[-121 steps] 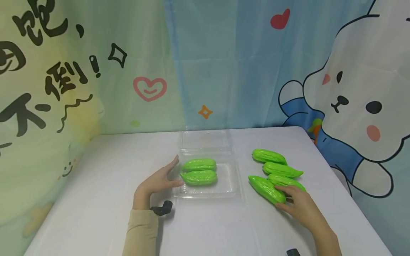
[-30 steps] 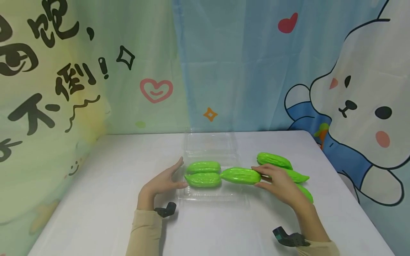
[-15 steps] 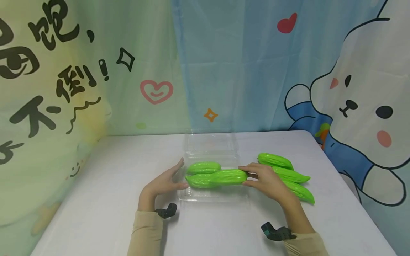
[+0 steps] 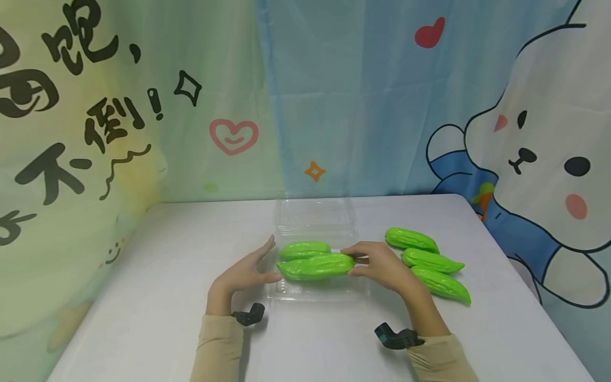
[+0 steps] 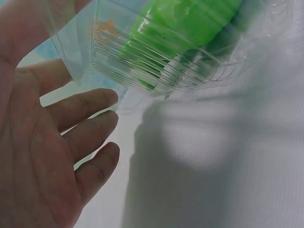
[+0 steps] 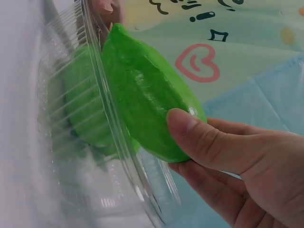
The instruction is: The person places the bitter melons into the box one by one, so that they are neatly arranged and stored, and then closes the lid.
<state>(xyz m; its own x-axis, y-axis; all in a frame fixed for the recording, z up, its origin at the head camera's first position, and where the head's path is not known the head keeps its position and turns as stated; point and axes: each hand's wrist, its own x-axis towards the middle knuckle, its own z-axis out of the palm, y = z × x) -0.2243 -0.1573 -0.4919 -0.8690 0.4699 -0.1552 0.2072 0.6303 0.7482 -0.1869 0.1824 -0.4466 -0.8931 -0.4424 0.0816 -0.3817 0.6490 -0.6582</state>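
Observation:
My right hand (image 4: pixel 379 262) pinches the right end of a glossy green bitter melon (image 4: pixel 317 267), thumb on one side and fingers on the other. In the right wrist view the held bitter melon (image 6: pixel 145 95) slants above the rim of a clear plastic box (image 4: pixel 329 293), its pointed end toward my left hand. Another bitter melon (image 4: pixel 303 249) lies in the box behind it; one more in there is mostly hidden beneath the held one. Spread at the box's left side is my left hand (image 4: pixel 243 273), fingers extended. In the left wrist view, this hand (image 5: pixel 42 123) touches the clear wall.
Three more bitter melons lie on the right of the white table (image 4: pixel 167 297): a far one (image 4: pixel 411 240), a middle one (image 4: pixel 431 260) and a near one (image 4: pixel 441 284). The box's clear lid (image 4: pixel 315 213) stands open at the back, before a printed curtain (image 4: pixel 315 95).
My right hand has picked up the nearest bitter melon from the right group and carried it left over the box. My left hand stays at the box's left side.

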